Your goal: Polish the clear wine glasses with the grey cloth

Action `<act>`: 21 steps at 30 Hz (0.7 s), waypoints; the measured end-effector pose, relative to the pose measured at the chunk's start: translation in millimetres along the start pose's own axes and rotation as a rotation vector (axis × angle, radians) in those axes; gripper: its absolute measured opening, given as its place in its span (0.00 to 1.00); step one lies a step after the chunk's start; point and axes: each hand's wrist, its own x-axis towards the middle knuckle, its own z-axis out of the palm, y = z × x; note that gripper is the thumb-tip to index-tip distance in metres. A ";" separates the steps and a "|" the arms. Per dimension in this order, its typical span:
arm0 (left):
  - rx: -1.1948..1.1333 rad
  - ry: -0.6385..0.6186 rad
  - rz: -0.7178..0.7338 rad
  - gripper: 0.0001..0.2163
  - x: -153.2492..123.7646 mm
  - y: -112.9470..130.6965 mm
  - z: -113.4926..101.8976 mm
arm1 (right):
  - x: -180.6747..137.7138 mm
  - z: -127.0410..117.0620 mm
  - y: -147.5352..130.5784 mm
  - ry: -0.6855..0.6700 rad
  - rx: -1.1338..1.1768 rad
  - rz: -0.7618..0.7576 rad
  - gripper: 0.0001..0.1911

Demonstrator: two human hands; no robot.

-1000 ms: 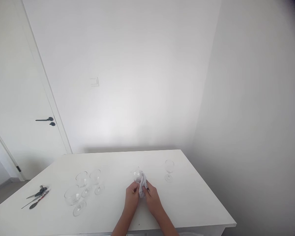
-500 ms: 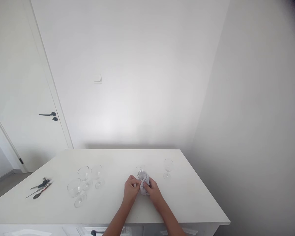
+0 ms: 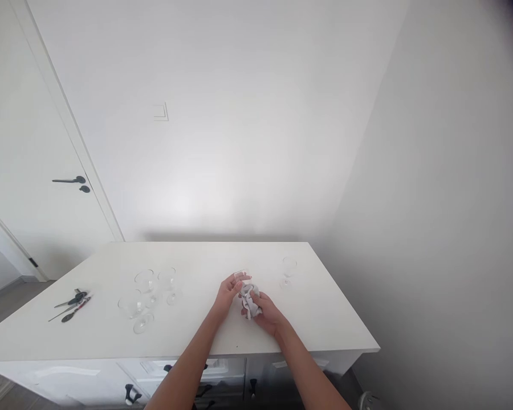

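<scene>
My left hand grips a clear stemmed glass over the white table, a little right of its middle. My right hand holds a crumpled grey cloth pressed against the lower part of that glass. The glass is mostly hidden by cloth and fingers; only its rim shows. One more stemmed glass stands upright to the right of my hands.
Three empty stemmed glasses stand together on the table's left half. Dark-handled cutlery lies near the left edge. Drawers with dark handles show below the front edge. A white door is at the left; walls close the back and right.
The camera has pulled back, so the table's front edge and drawers now show. My hands have shifted on the glass: the left now grips nearer the rim, the cloth sits lower.
</scene>
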 end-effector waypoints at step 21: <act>-0.107 0.221 0.055 0.28 -4.0 -2.2 -5.1 | 20.0 1.9 -0.8 0.416 -0.614 -0.262 0.19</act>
